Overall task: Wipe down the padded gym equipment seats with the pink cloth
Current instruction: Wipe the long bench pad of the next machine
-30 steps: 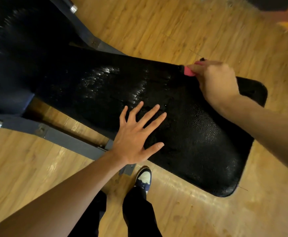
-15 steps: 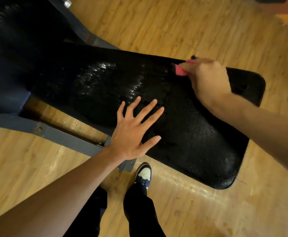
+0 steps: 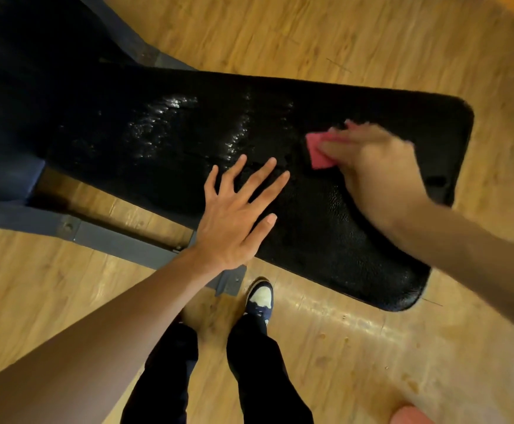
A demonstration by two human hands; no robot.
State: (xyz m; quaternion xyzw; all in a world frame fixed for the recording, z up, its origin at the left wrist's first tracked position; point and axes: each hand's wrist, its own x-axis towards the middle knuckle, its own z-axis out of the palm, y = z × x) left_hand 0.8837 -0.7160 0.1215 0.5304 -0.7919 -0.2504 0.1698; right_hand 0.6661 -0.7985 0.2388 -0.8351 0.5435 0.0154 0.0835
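Note:
A long black padded bench seat (image 3: 335,240) stretches from the upper left to the right, its surface shiny and wet in the middle. My right hand (image 3: 371,166) grips a folded pink cloth (image 3: 318,149) and holds it down on the pad near the middle of its width; the hand is blurred. My left hand (image 3: 237,215) lies flat on the pad's near side with fingers spread, just left of the cloth. Most of the cloth is hidden under my right fingers.
A grey metal frame bar (image 3: 112,237) runs under the bench at the left, ending in a bracket (image 3: 229,281). Another dark pad (image 3: 2,117) sits at the far left. My legs and one shoe (image 3: 260,296) stand on the wooden floor (image 3: 371,347) just below the bench.
My right hand has drawn the pink cloth from the pad's far edge toward me, to the middle of the pad. My left hand has stayed flat in place.

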